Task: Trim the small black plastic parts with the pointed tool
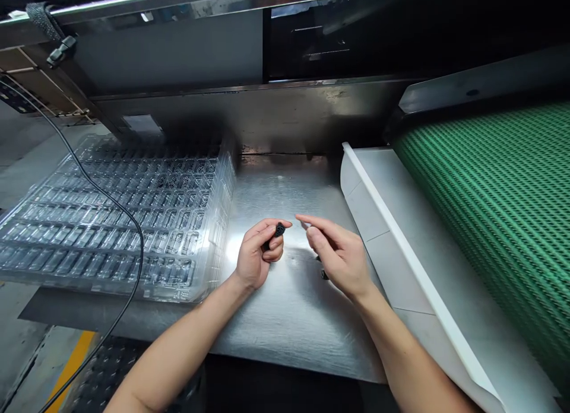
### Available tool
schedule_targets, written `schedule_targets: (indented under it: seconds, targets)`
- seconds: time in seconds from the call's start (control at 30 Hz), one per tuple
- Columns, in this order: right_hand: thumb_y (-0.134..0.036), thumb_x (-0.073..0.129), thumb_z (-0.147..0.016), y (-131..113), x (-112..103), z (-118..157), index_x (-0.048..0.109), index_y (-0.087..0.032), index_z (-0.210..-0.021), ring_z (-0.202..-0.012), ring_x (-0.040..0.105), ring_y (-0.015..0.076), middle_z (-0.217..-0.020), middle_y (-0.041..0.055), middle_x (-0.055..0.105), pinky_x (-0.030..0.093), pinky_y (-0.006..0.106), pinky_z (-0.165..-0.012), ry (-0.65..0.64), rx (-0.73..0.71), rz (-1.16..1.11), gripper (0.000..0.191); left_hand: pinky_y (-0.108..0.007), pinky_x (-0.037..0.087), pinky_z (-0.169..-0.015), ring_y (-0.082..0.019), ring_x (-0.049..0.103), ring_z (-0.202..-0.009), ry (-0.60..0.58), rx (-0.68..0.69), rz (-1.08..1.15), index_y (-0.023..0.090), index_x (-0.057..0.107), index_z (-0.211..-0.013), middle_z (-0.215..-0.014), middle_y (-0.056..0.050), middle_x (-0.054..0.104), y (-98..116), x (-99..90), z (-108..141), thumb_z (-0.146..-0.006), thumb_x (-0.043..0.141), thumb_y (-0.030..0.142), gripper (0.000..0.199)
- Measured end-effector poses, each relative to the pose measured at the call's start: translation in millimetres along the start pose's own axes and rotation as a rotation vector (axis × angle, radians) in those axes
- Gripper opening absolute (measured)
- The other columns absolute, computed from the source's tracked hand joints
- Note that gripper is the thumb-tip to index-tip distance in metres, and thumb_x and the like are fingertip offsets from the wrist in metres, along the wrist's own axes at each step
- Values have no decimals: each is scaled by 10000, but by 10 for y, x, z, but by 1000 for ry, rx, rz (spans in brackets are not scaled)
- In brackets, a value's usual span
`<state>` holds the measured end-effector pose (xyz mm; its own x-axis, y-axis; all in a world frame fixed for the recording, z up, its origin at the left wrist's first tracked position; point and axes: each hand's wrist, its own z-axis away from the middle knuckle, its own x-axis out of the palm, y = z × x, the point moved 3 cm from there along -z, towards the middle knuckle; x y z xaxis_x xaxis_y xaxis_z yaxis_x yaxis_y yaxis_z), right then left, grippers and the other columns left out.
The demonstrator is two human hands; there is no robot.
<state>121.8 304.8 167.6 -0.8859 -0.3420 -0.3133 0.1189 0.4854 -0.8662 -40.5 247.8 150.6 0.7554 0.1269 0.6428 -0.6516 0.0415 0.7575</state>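
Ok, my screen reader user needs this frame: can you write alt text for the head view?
Two bare hands over a metal table: the left hand pinches a small black part, the right hand reaches toward it, fingers extended. Clear trays stacked to the left, crossed by a black cable; a green belt to the right.

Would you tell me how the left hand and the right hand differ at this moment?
The left hand is curled, pinching a small black part at its fingertips; the right hand stretches its fingers out flatter, with dark pieces partly hidden beneath it. Both hover bare over the metal table.
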Motion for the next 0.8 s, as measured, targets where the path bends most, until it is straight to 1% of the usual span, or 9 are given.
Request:
schedule_targets:
  seconds: [0.07,0.17,0.2,0.27,0.37,0.47,0.6,0.67,0.8]
  targets:
    - [-402,592,-1082,12,0,11,739,-192,-1275,-809,653,126,-1068,52,722,523,243,-765,52,48,-19,321,-200,136,-487,-27,221,-488,-2,-18,25,99,701,-1105,-681,43,356,-7,-2,-1,-943,694,364,311]
    - [-447,679,-1008,27,64,22,751,-155,-1082,-589,449,87,-795,13,633,369,227,-581,30,126,-39,309,-194,143,-485,-26,236,-486,-7,-17,44,107,705,-1117,-688,41,366,-11,-2,5,-952,689,352,296]
    - [-454,697,-987,33,95,23,743,-150,-1008,-577,410,84,-735,1,588,329,226,-563,6,161,-50,309,-193,147,-485,-25,239,-487,-8,-15,46,112,707,-1121,-689,41,369,-15,-1,9,-953,690,352,294]
    - [-463,717,-958,45,150,21,725,-148,-919,-612,431,90,-724,2,571,319,221,-578,-38,220,-96,317,-192,147,-484,-25,232,-488,-9,-14,39,120,713,-1117,-682,42,372,-33,5,16,-950,700,362,295]
    - [-459,730,-943,64,190,17,731,-153,-907,-732,519,114,-813,19,628,382,216,-672,-70,253,-160,308,-191,133,-481,-32,215,-509,-1,-4,-4,119,725,-1095,-664,39,369,-83,12,28,-940,726,387,310]
    - [-464,736,-939,88,178,23,716,-149,-868,-713,480,112,-762,10,577,360,222,-663,-61,261,-172,324,-192,133,-481,-50,239,-554,4,44,-70,117,737,-1084,-678,22,387,-127,10,40,-933,745,386,308]
    - [-462,722,-943,86,147,33,685,-144,-823,-686,439,103,-738,4,535,333,226,-641,-49,243,-195,342,-201,145,-493,-56,247,-558,-46,107,-147,128,744,-1118,-658,26,365,-131,28,59,-970,712,383,297]
    - [-449,716,-947,84,112,28,687,-146,-827,-657,413,94,-706,-6,509,318,225,-622,11,238,-161,327,-203,141,-500,-54,255,-553,-52,108,-152,124,735,-1127,-657,26,373,-114,43,67,-978,700,397,313]
    - [-411,718,-958,81,5,18,684,-148,-856,-638,401,78,-701,-16,494,316,212,-610,262,190,-66,285,-202,118,-490,-32,228,-507,9,35,-61,119,698,-1028,-649,41,374,-86,66,78,-941,734,383,280]
